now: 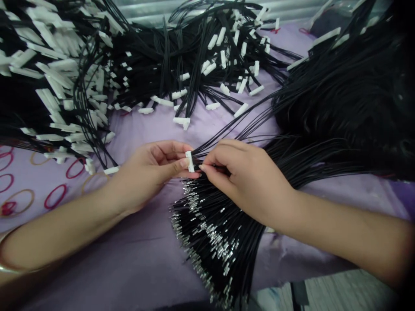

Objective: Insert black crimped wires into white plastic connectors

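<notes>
A worktop [145, 259] covered in purple cloth, crowded with black wire. At its middle, a small white connector [189, 161] is pinched between the thumb and forefinger of the left hand [147, 172], just above the cloth. The right hand [249, 179] meets the connector's other side, its fingertips closed on thin black wires [210, 148] that run from the connector up and to the right.

Judging from this, a wire could enter the wrong slot or seat only part-way, because the slots are tiny and the fingers hide them. The weight of the trailing wire could also tug one loose.

The connector looks like a narrow plastic bar, seen nearly edge-on and brighter than anything near it.

Directly beneath the hands lies a fanned bundle of loose wires [210, 233] with bare metal tips. At the upper left is a heap of finished wires [65, 77] ending in white connectors. To the right is a dark tangle of wire [340, 95]. Near the left edge lie red and tan rubber bands [55, 196].
</notes>
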Demonstrator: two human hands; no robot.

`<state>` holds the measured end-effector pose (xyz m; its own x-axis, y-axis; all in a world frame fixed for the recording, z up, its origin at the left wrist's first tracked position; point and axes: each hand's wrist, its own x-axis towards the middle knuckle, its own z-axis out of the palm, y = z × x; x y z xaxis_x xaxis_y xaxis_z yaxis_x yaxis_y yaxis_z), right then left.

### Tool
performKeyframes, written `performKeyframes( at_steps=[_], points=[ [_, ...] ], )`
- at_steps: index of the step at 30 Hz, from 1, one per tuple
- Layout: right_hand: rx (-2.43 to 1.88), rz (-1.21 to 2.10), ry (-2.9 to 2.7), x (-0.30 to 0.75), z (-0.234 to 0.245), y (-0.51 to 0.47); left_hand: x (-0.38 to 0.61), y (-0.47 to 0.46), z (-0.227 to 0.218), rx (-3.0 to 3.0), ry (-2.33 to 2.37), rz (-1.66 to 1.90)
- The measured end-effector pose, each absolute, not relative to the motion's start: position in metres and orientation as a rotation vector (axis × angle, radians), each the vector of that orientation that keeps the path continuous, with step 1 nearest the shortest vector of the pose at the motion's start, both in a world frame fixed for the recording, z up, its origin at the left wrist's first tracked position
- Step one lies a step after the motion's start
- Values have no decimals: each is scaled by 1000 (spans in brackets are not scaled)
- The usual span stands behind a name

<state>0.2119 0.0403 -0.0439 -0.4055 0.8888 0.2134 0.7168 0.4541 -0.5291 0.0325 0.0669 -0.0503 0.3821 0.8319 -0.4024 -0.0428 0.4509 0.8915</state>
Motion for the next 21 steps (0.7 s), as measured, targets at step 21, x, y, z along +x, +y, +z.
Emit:
performKeyframes(
  at_steps=[21],
  points=[
    [-1319, 522, -2264, 212, -44, 42, 36, 64, -42, 947, 1019, 639]
  ],
)
